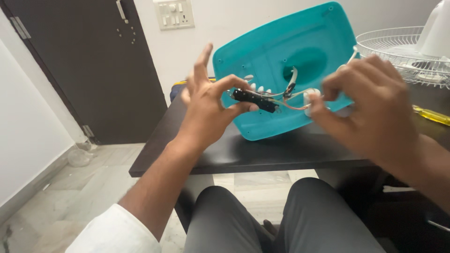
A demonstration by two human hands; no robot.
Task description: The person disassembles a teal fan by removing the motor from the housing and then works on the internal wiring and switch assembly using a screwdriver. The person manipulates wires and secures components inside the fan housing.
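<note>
Left hand [206,105] pinches a black switch strip [255,100] between thumb and index, held above the dark table [243,154] in front of the tilted teal fan base [286,56]. Thin wires [293,100] run right to a small white part [310,99] gripped by the right hand [370,100]. White fan grille [398,47] and yellow screwdriver [431,115] lie far right.

right hand [375,103] motion-blurred, white part [310,99] mostly hidden behind fingers [328,117], fan grille [398,49] cropped
</note>
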